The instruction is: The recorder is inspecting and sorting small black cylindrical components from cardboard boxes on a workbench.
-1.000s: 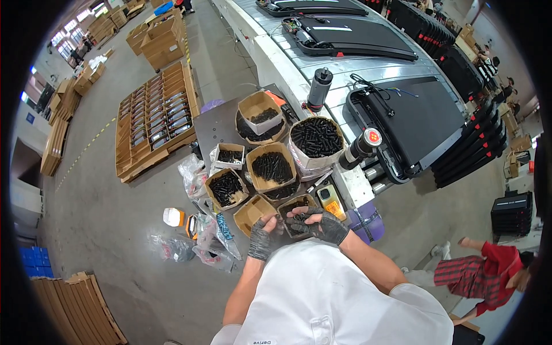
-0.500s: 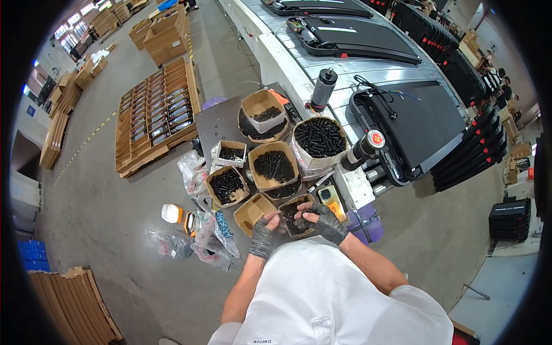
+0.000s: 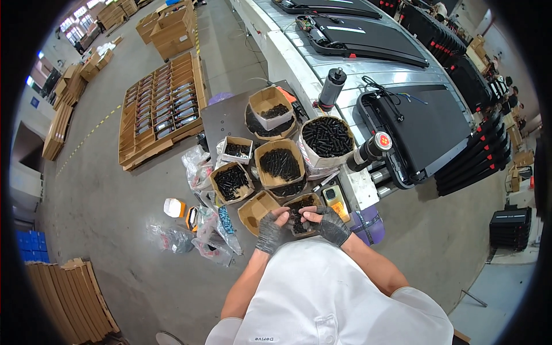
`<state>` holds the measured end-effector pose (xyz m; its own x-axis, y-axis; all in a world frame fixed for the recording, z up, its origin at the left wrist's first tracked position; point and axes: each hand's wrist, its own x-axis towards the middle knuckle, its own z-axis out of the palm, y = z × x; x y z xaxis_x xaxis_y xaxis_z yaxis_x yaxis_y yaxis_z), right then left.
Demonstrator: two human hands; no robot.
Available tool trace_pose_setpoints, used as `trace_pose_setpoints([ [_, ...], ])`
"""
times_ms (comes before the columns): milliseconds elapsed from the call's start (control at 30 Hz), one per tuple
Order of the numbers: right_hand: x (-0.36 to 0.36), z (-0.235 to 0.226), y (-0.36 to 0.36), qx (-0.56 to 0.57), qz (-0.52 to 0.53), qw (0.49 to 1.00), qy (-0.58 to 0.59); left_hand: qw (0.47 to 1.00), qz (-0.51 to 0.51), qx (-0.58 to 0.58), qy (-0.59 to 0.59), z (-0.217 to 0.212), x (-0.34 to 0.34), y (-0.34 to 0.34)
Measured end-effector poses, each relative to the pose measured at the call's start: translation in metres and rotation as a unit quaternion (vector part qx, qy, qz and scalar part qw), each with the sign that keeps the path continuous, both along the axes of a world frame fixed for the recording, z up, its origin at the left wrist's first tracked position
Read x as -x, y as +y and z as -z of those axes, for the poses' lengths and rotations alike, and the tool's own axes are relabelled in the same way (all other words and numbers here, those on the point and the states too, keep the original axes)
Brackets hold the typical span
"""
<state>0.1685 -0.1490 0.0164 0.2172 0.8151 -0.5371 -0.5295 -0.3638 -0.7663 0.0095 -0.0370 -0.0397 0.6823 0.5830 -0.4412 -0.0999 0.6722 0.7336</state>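
Note:
My left hand (image 3: 271, 231) and my right hand (image 3: 330, 224), both in dark fingerless gloves, face each other above a small cardboard box (image 3: 313, 199) of small dark parts. The left thumb and fingertips are pinched together; whatever they hold is too small to name. My right fingers are likewise closed, their tips a little apart from the left ones. Beside my left hand is a cardboard box (image 3: 250, 215) with its brown bottom showing. Farther off stand a box of black screws (image 3: 232, 181) and a larger box of black screw-like parts (image 3: 279, 164).
A bag of black cylindrical parts (image 3: 328, 138) stands by the white-sided conveyor (image 3: 359, 187). Powered drivers (image 3: 371, 150) rest at its edge, near black panels (image 3: 422, 126). A phone (image 3: 332, 195) and a purple pad (image 3: 368, 224) lie right; plastic bags (image 3: 213, 233) lie left.
My hands have come closer together over the box of small parts, the left one shifting right. The surroundings have moved slightly right in the view.

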Motion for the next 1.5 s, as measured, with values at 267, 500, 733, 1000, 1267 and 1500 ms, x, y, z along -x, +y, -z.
trace_pose_setpoints([
  [267, 0.013, 0.013, 0.007, -0.043, 0.036, 0.997, -0.056, 0.998, -0.021, -0.043, 0.049, -0.001, -0.003, -0.002],
  [500, 0.016, 0.011, 0.008, -0.031, 0.039, 0.991, -0.127, 0.999, -0.041, 0.004, 0.015, 0.007, -0.005, -0.004],
  [733, 0.021, 0.018, 0.008, -0.045, 0.029, 0.952, -0.302, 0.999, -0.044, 0.012, 0.013, 0.001, -0.007, -0.005],
  [1000, 0.023, 0.018, 0.012, -0.046, 0.044, 0.963, -0.264, 0.999, -0.029, -0.034, 0.014, -0.008, -0.008, -0.006],
  [1267, 0.021, 0.018, 0.015, -0.098, 0.058, 0.928, -0.354, 0.993, 0.003, -0.117, 0.033, -0.008, -0.008, -0.006],
  [1500, 0.017, 0.021, 0.015, -0.101, 0.014, 0.890, -0.444, 0.975, 0.022, -0.209, 0.070, -0.006, -0.007, -0.007],
])
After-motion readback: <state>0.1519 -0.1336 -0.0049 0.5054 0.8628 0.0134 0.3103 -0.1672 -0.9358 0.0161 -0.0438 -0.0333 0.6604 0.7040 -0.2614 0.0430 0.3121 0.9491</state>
